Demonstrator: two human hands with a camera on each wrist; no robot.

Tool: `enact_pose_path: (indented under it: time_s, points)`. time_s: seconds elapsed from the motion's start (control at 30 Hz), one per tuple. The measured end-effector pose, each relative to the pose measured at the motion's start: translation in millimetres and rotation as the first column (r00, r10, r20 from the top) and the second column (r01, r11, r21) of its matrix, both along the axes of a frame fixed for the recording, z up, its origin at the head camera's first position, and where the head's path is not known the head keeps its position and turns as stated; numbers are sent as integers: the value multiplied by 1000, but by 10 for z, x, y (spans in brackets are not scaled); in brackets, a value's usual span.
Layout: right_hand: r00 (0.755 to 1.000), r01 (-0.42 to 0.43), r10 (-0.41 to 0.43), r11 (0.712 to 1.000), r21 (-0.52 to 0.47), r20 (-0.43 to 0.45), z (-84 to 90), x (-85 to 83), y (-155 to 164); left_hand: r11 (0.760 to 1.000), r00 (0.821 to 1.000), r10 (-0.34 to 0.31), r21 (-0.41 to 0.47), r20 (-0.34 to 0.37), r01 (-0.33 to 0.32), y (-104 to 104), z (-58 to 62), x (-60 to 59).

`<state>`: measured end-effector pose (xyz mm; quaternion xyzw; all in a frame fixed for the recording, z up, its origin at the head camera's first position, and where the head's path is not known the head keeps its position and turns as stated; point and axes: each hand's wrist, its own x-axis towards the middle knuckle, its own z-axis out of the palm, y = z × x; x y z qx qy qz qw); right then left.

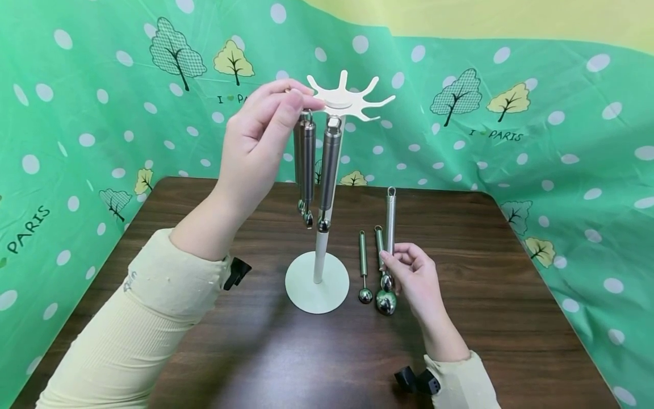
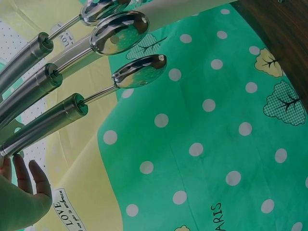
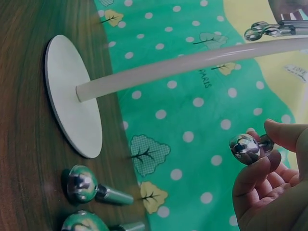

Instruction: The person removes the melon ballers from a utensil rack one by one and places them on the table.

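In the head view a white rack [image 1: 334,101] with curved prongs stands on a round base. My left hand [image 1: 260,133] is at its top left, thumb and fingers pinching around a prong; the fingertips' exact contact is partly hidden. Melon ballers [image 1: 331,165] with dark metal handles hang there, scoops down, some just under this hand. In the left wrist view, curled fingers [image 2: 24,173] lie close to the end of one hanging handle. My right hand [image 1: 416,278] pinches another melon baller [image 1: 391,216] near its neck, handle upward; its shiny round scoop [image 3: 246,148] shows in the right wrist view.
Two more melon ballers, a smaller one [image 1: 363,255] and a larger one [image 1: 385,303], lie on the dark wooden table [image 1: 245,352] right of the rack's base [image 1: 301,292]. A green dotted cloth [image 1: 562,147] hangs behind and around the table.
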<state>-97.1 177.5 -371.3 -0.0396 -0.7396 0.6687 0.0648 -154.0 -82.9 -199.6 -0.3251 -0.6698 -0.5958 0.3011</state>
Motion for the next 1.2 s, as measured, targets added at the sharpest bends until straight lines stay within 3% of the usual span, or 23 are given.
enact_pose_path:
  time_s: [0.57,1.2]
  points:
    - [996,30,-33,999,36,79,-144,-19,103,1000,1000,3,-1,-15,-3,1,-7,-8]
    - [992,71,-78,995,63,103,-299,-67,227,1000,1000,15,-2,-16,-15,3,-6,-10]
